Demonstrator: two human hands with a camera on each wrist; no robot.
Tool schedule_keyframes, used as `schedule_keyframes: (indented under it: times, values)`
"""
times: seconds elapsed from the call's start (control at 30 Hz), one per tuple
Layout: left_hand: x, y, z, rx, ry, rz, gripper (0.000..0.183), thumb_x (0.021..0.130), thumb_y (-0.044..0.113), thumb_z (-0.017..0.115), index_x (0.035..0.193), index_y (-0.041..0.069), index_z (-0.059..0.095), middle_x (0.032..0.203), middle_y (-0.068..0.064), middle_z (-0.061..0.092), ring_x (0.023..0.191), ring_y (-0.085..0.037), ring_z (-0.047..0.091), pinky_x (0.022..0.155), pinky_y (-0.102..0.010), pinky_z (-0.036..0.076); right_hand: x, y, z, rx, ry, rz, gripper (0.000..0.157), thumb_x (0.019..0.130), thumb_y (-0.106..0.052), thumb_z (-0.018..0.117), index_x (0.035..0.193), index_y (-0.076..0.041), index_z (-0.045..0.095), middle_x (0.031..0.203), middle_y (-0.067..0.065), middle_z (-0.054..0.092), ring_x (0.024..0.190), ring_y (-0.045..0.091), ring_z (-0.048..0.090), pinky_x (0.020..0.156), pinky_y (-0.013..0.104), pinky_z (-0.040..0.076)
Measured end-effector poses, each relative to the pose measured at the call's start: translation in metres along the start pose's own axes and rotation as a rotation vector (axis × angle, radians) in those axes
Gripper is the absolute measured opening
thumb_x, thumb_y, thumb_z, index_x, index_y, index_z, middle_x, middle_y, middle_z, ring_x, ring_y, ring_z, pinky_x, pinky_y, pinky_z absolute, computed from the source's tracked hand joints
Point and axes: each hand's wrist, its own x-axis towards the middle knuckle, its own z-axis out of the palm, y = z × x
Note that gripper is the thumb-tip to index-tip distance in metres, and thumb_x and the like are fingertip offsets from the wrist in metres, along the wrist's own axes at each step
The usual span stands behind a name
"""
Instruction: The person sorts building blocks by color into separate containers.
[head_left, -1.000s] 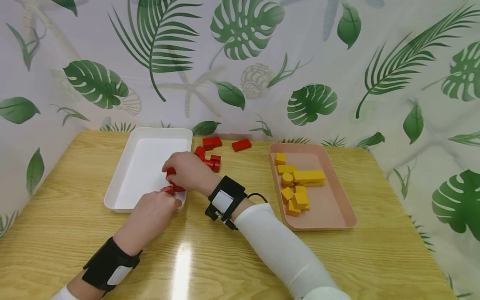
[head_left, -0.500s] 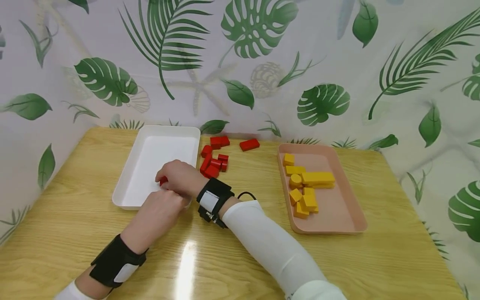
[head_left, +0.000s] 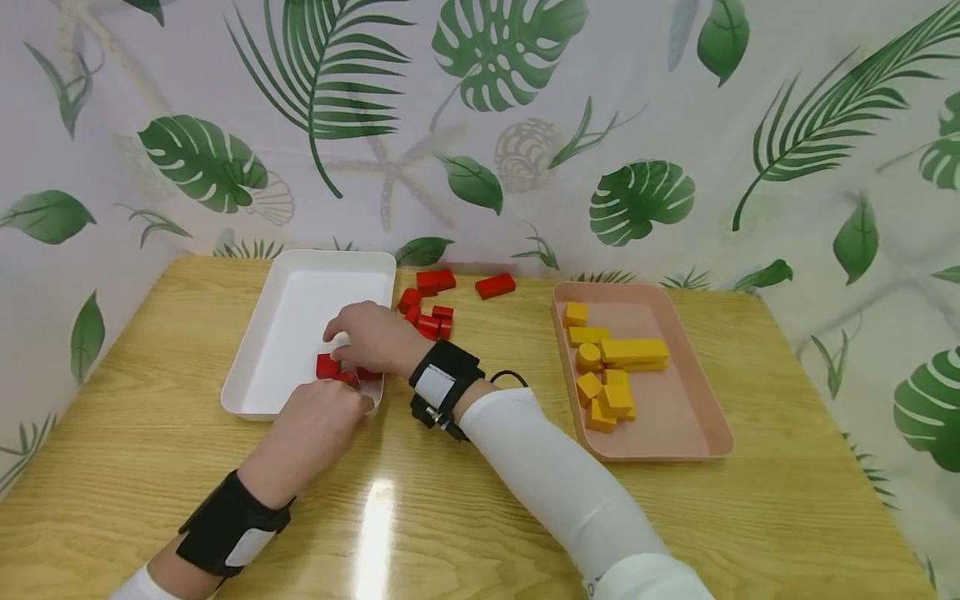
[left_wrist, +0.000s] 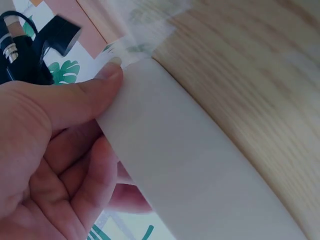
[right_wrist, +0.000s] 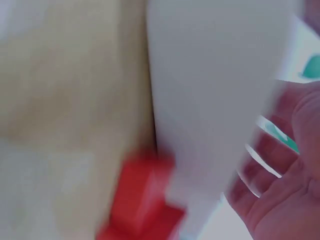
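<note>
Glossy red blocks (head_left: pixel 327 366) lie inside a white, rectangular plastic tray (head_left: pixel 300 317), at its near right corner. Our left hand (head_left: pixel 318 429) pinches the wall there; our right hand (head_left: pixel 373 337), fingers loosely parted and released, is just above the blocks. Outside its right edge, other red blocks (head_left: pixel 428 326) lie toward the wood-grain worktop's (head_left: pixel 435 517) far edge. Farther right, 1 pink rectangular tray (head_left: pixel 667 408) bears yellow blocks (head_left: pixel 633 353), mostly along its left edge.

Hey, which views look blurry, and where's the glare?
Head view: mostly sharp, a bright glare streak on the table, toward the bottom edge; left wrist view: table grain softly blurred, white tray in shade; right wrist view: blurriest, red blocks smeared.
</note>
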Motion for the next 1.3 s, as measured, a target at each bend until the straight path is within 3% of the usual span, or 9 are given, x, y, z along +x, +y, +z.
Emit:
schedule_keyframes:
  times: [0.13,0.3,0.5,0.63,0.83,1.03,1.17,1.3]
  values:
    - [0.001,0.002,-0.002,-0.018,-0.066,-0.034,0.013,0.072,0.000,0.065,0.072,0.013,0.069,0.052,0.003,0.043,0.051,-0.013,0.041,0.044,-0.026,0.037,-0.007,0.029,-0.027,-0.014,0.068,0.046,0.029,0.088,-0.027,0.057,0.115,-0.021,0.064,0.113,-0.005,0.060,0.098,0.009,0.049,0.086,0.019,0.037]
    - [0.002,0.003,-0.003,-0.052,-0.085,-0.049,0.010,0.071,0.004,0.070,0.076,0.012,0.071,0.056,0.003,0.049,0.052,-0.011,0.041,0.046,-0.023,0.037,-0.016,0.080,-0.051,-0.069,0.144,0.177,0.029,0.086,-0.021,0.056,0.114,-0.018,0.064,0.110,-0.004,0.061,0.093,0.010,0.050,0.083,0.022,0.039]
    - [0.002,0.001,-0.002,-0.051,-0.064,-0.035,0.011,0.070,0.003,0.070,0.075,0.012,0.071,0.056,0.003,0.050,0.052,-0.011,0.041,0.046,-0.024,0.038,-0.025,0.141,-0.047,-0.112,0.231,0.339,0.028,0.083,-0.020,0.057,0.110,-0.014,0.064,0.107,0.000,0.061,0.098,0.016,0.052,0.086,0.030,0.040]
    - [0.002,0.001,-0.002,-0.050,-0.058,-0.030,0.013,0.071,0.000,0.067,0.074,0.013,0.070,0.054,0.003,0.048,0.051,-0.011,0.041,0.046,-0.024,0.037,-0.033,0.163,-0.036,-0.153,0.224,0.444,0.034,0.082,-0.029,0.059,0.110,-0.011,0.062,0.107,0.003,0.059,0.102,0.021,0.049,0.092,0.035,0.034]
    - [0.002,0.002,-0.002,-0.048,-0.072,-0.044,0.012,0.072,0.002,0.067,0.075,0.014,0.071,0.053,0.004,0.046,0.051,-0.011,0.039,0.044,-0.024,0.035,-0.041,0.170,-0.025,-0.159,0.227,0.500,0.026,0.082,-0.029,0.058,0.099,-0.011,0.062,0.092,0.004,0.057,0.092,0.022,0.047,0.084,0.037,0.036]
    - [0.002,0.002,-0.002,-0.057,-0.088,-0.052,0.010,0.071,0.005,0.070,0.076,0.013,0.071,0.054,0.004,0.047,0.051,-0.011,0.039,0.045,-0.023,0.036,-0.042,0.164,-0.030,-0.127,0.228,0.508,0.020,0.081,-0.025,0.058,0.095,-0.011,0.062,0.090,0.003,0.057,0.087,0.020,0.047,0.078,0.033,0.039]
    - [0.002,0.002,-0.002,-0.052,-0.085,-0.048,0.009,0.071,0.005,0.071,0.075,0.013,0.071,0.055,0.004,0.049,0.051,-0.011,0.040,0.046,-0.023,0.037,-0.035,0.151,-0.038,-0.113,0.262,0.492,0.023,0.081,-0.027,0.058,0.100,-0.014,0.062,0.093,0.002,0.054,0.086,0.018,0.047,0.075,0.032,0.040]
    - [0.002,0.002,-0.002,-0.054,-0.079,-0.044,0.010,0.071,0.004,0.070,0.076,0.012,0.071,0.055,0.003,0.049,0.051,-0.011,0.040,0.046,-0.023,0.036,-0.025,0.121,-0.045,-0.106,0.289,0.429,0.028,0.083,-0.031,0.057,0.107,-0.017,0.061,0.099,0.001,0.053,0.088,0.016,0.046,0.076,0.030,0.040]
